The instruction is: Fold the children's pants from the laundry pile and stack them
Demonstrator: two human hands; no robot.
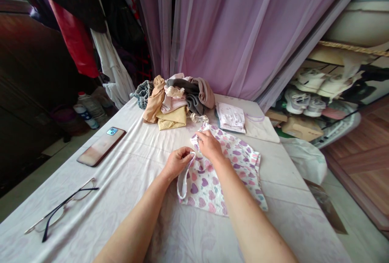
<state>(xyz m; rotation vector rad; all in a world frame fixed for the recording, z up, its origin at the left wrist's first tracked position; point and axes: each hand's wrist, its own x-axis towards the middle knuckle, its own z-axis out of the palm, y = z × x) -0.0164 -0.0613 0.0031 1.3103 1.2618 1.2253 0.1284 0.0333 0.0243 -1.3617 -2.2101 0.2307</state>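
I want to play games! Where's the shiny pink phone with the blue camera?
In the head view, the shiny pink phone lies on the left of the white-sheeted table, above the thin dark-framed eyeglasses and left of the person's left hand.

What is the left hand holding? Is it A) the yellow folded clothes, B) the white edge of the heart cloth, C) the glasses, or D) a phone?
B. The left hand grips the white trim of the heart-print cloth with its fingers.

Printed cloth point(219, 186) — white, with pink and purple hearts; curtain point(243, 32) — lilac; table cover point(121, 182) — off-white.
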